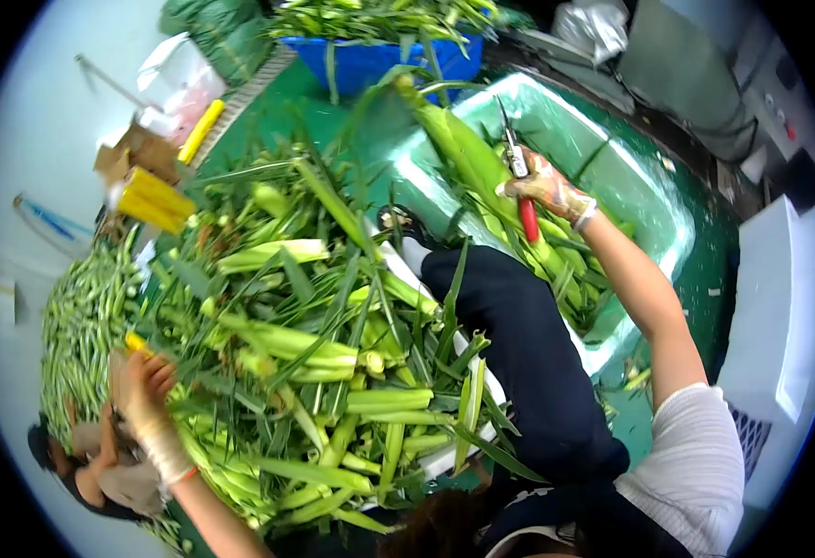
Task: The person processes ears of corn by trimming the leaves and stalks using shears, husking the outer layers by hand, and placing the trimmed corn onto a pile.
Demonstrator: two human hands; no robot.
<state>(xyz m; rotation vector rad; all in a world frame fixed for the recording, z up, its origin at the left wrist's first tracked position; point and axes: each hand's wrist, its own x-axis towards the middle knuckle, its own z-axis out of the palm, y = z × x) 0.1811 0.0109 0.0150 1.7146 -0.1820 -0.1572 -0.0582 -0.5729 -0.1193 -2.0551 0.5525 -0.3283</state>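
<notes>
My right hand (554, 189), in a thin clear glove, is closed around pruning shears (519, 165) with a red handle. The metal blades point up and away. Just left of it, a big green corn ear in its husk (463, 149) slants over a translucent tub (654, 219); I cannot tell whether my fingers touch it. More husked corn lies in the tub. My left hand (142, 383), also gloved, has its fingers curled at the left edge of a corn heap (305, 344). A small yellow piece (138, 343) shows at its fingertips, its kind unclear.
A blue tub (379, 67) piled with green leaves stands at the far side. Another person (100, 460) crouches at lower left beside a heap of slim green pieces (86, 321). A cardboard box (136, 156) and yellow block (154, 200) stand by the wall. A white box (775, 307) is right.
</notes>
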